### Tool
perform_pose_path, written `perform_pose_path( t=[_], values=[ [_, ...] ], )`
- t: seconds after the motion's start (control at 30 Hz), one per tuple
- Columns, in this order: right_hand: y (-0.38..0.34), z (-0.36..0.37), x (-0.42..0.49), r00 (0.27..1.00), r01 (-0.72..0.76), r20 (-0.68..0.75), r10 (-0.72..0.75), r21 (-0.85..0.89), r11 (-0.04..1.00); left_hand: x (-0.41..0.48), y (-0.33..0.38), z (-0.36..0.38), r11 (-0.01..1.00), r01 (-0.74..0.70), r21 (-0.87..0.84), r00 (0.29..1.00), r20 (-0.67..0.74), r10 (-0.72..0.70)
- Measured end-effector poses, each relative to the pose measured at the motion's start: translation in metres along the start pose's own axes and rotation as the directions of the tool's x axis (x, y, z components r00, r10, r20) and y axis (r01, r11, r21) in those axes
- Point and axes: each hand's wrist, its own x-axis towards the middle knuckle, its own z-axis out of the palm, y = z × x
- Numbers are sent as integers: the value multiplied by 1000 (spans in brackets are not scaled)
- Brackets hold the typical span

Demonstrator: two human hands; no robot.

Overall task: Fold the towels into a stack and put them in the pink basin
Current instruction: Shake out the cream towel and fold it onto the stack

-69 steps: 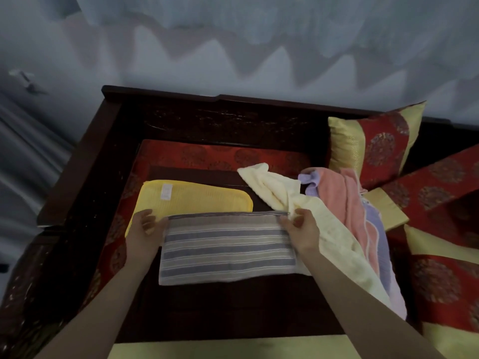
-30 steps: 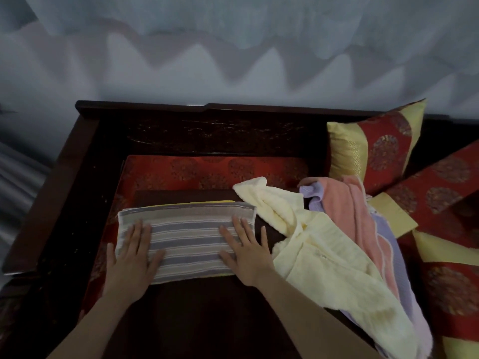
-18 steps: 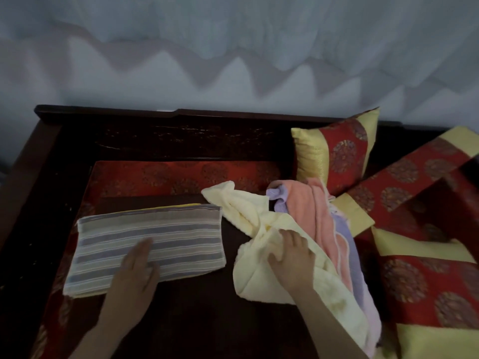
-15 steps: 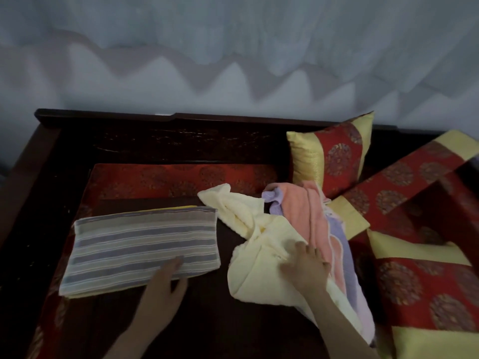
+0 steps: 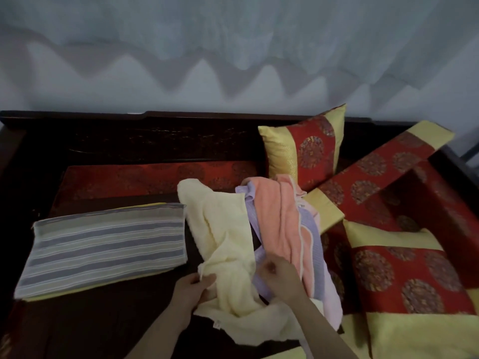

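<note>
Folded towels: two, a striped towel (image 5: 103, 244) stacked on a yellow towel (image 5: 64, 291). Unfolded towels distinguishable in the heap: three, namely a cream towel (image 5: 223, 229), a peach towel (image 5: 277, 224) and a lavender towel (image 5: 309, 229). Red-and-gold cushions: three, namely an upright cushion (image 5: 308, 149), a slanted cushion (image 5: 375, 172) and a near cushion (image 5: 404, 275).

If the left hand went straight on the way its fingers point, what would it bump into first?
The cream towel: the left hand is pinching its near edge, fingers aimed into that soft heap. Pushing further through it, it would probably meet the right hand next, though depth is hard to judge here.
</note>
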Motion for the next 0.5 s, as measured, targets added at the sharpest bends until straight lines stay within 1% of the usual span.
perform_pose_path(
  t=[0.03,0.1,0.17,0.2,0.23,0.33,0.37,0.4,0.47,0.5],
  values=[
    [4,6,3,998,-67,3,67,0,998,-1,-3,-3,1000,3,-22,1000,-9,-3],
    [11,21,6,980,-195,53,192,43,980,-2,-12,-10,997,-1,-80,999,-36,-2],
    [16,36,10,959,-284,18,284,106,953,-5,-18,-14,996,-18,-83,996,-85,11],
    [20,41,14,951,-308,2,309,84,948,-6,-20,-14,997,-28,-75,994,-111,20],
    [18,44,16,949,-316,4,316,37,948,-8,-20,-14,997,-43,-69,991,-128,34],
    [-1,37,14,960,-274,8,278,-160,948,-16,-10,-12,995,-105,-4,986,-134,103],
    [-11,29,12,966,-251,30,258,-147,957,-21,-3,-12,992,-128,18,983,-130,129],
    [-16,23,15,969,-235,58,242,-102,967,-27,7,-12,988,-151,22,982,-114,152],
    [-34,2,22,978,-183,115,171,99,978,-44,37,-15,972,-233,-27,971,-66,231],
    [-50,-15,26,985,-156,104,136,215,964,-55,57,-17,954,-295,-56,955,-44,293]
  ],
)
